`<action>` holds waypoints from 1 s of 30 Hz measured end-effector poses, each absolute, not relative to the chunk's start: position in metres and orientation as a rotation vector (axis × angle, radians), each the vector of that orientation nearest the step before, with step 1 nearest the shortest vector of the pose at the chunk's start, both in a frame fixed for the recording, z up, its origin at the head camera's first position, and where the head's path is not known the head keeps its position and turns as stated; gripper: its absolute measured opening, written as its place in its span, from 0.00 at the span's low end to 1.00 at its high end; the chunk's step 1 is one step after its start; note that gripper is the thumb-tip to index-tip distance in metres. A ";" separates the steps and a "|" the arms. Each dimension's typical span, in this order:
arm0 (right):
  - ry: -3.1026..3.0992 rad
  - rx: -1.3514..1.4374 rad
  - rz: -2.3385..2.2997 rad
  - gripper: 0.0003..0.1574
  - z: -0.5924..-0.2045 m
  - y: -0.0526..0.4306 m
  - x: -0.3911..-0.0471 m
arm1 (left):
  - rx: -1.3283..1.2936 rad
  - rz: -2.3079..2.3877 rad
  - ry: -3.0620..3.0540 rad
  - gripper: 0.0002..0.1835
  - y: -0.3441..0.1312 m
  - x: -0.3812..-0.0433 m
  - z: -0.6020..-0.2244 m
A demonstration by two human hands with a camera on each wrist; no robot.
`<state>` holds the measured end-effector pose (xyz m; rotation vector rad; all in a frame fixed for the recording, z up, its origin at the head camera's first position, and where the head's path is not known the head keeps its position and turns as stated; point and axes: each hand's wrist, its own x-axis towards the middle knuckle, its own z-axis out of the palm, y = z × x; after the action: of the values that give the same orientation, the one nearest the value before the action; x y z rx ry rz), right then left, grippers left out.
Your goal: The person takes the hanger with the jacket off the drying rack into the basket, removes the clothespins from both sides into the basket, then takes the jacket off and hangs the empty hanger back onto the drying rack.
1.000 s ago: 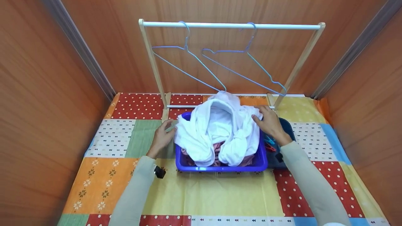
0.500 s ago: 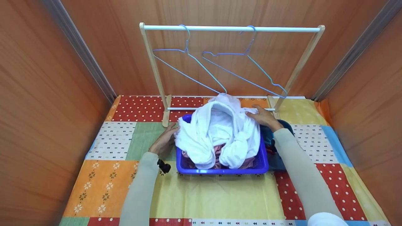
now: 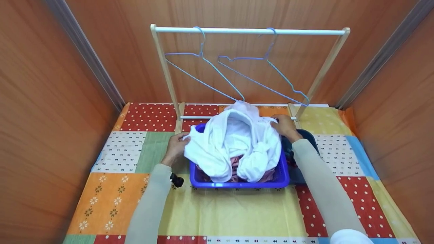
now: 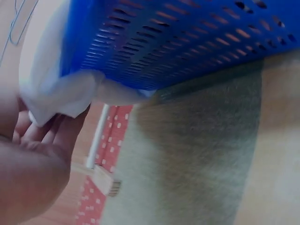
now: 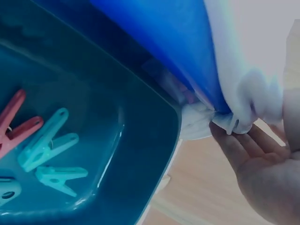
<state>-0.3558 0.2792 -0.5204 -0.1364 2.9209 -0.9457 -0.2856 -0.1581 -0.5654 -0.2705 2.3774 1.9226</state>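
Note:
A crumpled white garment [image 3: 234, 139] is heaped on top of pink clothes [image 3: 233, 166] in a blue plastic basket [image 3: 237, 183]. My left hand [image 3: 175, 145] pinches the garment's left edge just outside the basket. In the left wrist view the fingers [image 4: 35, 136] hold a white fold [image 4: 54, 98] beside the basket's slotted wall [image 4: 178, 37]. At the basket's far right corner my right hand [image 3: 284, 126] grips the garment. The right wrist view has that hand [image 5: 262, 173] under a bunched white edge [image 5: 248, 96].
A wooden rack with a white rail [image 3: 251, 31] stands behind the basket and carries two blue wire hangers [image 3: 203, 73] [image 3: 271, 79]. A dark teal tray [image 3: 310, 137] with several clothespins [image 5: 47, 147] sits right of the basket. A patchwork cloth [image 3: 223, 213] covers the table, with wooden walls around.
My left hand has closed on the garment's left edge and drawn it slightly outward. My right hand has shifted toward the basket's far right corner and gripped the cloth there.

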 end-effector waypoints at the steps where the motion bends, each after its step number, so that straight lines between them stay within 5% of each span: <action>1: 2.951 -0.135 -0.958 0.19 -0.519 0.279 -0.355 | -0.277 1.918 2.428 0.17 -0.157 -0.285 -0.562; 30: 3.319 -0.268 -1.509 0.13 -0.445 0.234 -0.302 | 0.238 1.978 2.770 0.16 -0.084 -0.258 -0.446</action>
<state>-0.3022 0.2336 -0.4453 -0.2684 3.3186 -1.5089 -0.2577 -0.0838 -0.4455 0.2376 2.7704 1.9782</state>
